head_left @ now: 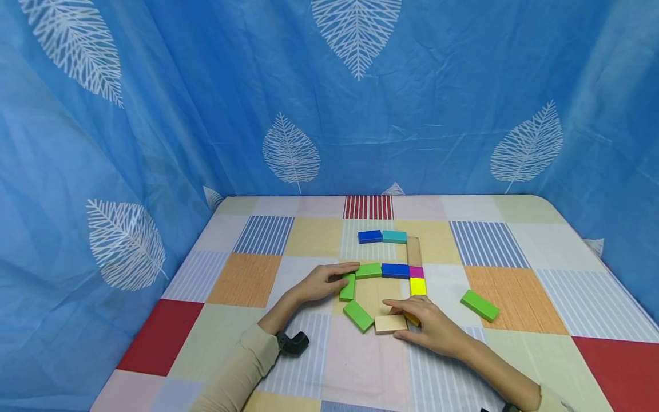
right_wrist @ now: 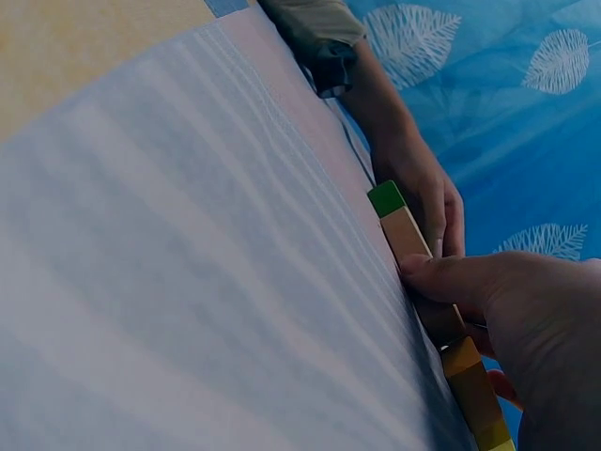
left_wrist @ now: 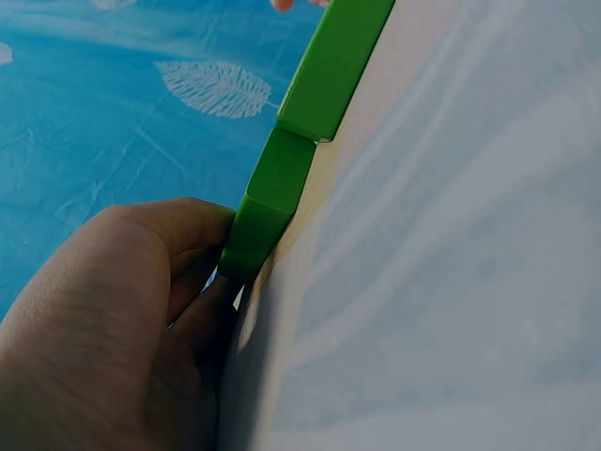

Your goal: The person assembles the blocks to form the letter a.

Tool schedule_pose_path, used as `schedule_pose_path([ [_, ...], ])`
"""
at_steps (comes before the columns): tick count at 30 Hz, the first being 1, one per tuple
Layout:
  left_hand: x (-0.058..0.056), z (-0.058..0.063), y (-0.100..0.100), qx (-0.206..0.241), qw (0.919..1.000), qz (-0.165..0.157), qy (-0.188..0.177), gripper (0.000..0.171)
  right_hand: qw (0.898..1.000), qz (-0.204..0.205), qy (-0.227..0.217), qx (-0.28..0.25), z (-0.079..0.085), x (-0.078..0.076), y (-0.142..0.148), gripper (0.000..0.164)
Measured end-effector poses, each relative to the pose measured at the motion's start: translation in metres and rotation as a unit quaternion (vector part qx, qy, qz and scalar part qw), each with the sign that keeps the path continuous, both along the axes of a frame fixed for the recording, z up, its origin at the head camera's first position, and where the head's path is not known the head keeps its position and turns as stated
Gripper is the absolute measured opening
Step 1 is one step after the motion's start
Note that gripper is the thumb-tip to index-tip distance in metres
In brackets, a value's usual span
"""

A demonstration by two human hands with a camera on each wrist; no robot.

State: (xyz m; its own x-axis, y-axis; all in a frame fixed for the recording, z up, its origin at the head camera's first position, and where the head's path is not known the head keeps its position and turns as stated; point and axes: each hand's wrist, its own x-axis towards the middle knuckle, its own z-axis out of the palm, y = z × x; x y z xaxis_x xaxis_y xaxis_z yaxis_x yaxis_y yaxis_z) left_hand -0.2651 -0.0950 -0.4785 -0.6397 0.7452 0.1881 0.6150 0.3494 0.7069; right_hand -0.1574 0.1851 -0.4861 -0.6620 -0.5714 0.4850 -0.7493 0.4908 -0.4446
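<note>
Small coloured blocks form a ring with a tail on the table. My left hand (head_left: 321, 281) rests at the ring's left side. Its thumb touches an upright-running green block (head_left: 347, 288) and its fairly straight fingers reach the end of another green block (head_left: 368, 270). At the near right, my right hand (head_left: 429, 326) pinches a plain wooden block (head_left: 390, 324), thumb on the near side, a finger reaching across the far side. Partly under that hand lies an orange block (right_wrist: 472, 381), meeting a yellow block (head_left: 417, 286). A slanted green block (head_left: 358, 316) adjoins the wooden one.
The ring continues with a blue block (head_left: 395, 271) and a magenta block (head_left: 416, 272). Beyond it are a long wooden block (head_left: 414, 252), a teal block (head_left: 394, 237) and a dark blue block (head_left: 369, 236). A loose green block (head_left: 480, 305) lies to the right.
</note>
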Motion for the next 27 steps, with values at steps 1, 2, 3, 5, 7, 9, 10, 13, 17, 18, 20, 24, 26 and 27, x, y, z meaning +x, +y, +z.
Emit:
schedule_pose_path([
  [1, -0.001, -0.002, 0.0, 0.0, 1.0, 0.0, -0.003, 0.041, 1.0, -0.001, 0.0, 0.0, 0.0, 0.0, 0.0, 0.059],
  [2, -0.002, -0.003, -0.001, 0.002, 1.0, -0.001, -0.006, 0.042, 1.0, -0.001, 0.0, 0.0, 0.0, 0.0, 0.0, 0.059],
  [3, -0.003, -0.004, -0.001, 0.002, 1.0, -0.002, -0.009, 0.042, 1.0, -0.001, 0.0, 0.001, 0.0, 0.0, 0.0, 0.059],
  [5, -0.003, -0.003, -0.001, 0.003, 0.9999, -0.001, -0.011, 0.042, 1.0, -0.002, -0.001, 0.002, 0.0, 0.0, 0.0, 0.059],
  [7, -0.001, -0.002, -0.001, 0.0, 1.0, 0.001, -0.007, 0.042, 1.0, -0.003, 0.0, 0.003, 0.0, 0.0, 0.0, 0.059],
  [9, 0.002, 0.002, 0.0, -0.001, 1.0, 0.003, -0.006, 0.041, 1.0, -0.005, 0.0, 0.005, 0.0, 0.001, 0.0, 0.059],
  [10, 0.004, 0.006, 0.001, 0.001, 1.0, 0.003, -0.008, 0.041, 1.0, -0.005, 0.0, 0.005, 0.0, 0.001, 0.0, 0.059],
  [13, 0.012, 0.021, 0.002, 0.002, 0.9998, -0.005, -0.017, 0.041, 1.0, -0.008, 0.0, 0.007, -0.001, 0.001, 0.0, 0.059],
  [17, 0.018, 0.035, 0.003, -0.003, 0.9997, -0.013, -0.021, 0.04, 1.0, -0.009, 0.0, 0.008, -0.001, 0.001, 0.001, 0.059],
  [18, 0.018, 0.034, 0.002, -0.002, 0.9997, -0.012, -0.022, 0.04, 1.0, -0.009, 0.0, 0.008, -0.001, 0.001, 0.001, 0.059],
  [20, 0.014, 0.027, 0.002, 0.001, 0.9998, -0.009, -0.017, 0.04, 1.0, -0.007, 0.001, 0.007, -0.001, 0.001, 0.0, 0.059],
  [24, 0.005, 0.008, 0.001, 0.002, 1.0, -0.001, -0.009, 0.041, 1.0, -0.008, 0.007, 0.005, 0.0, 0.001, -0.002, 0.059],
  [26, 0.0, 0.001, 0.0, -0.001, 1.0, 0.0, -0.006, 0.042, 1.0, -0.013, 0.011, 0.003, 0.001, 0.0, -0.005, 0.059],
  [27, -0.001, 0.0, -0.001, -0.001, 1.0, 0.001, -0.007, 0.042, 1.0, -0.017, 0.014, 0.001, 0.001, -0.001, -0.008, 0.06],
])
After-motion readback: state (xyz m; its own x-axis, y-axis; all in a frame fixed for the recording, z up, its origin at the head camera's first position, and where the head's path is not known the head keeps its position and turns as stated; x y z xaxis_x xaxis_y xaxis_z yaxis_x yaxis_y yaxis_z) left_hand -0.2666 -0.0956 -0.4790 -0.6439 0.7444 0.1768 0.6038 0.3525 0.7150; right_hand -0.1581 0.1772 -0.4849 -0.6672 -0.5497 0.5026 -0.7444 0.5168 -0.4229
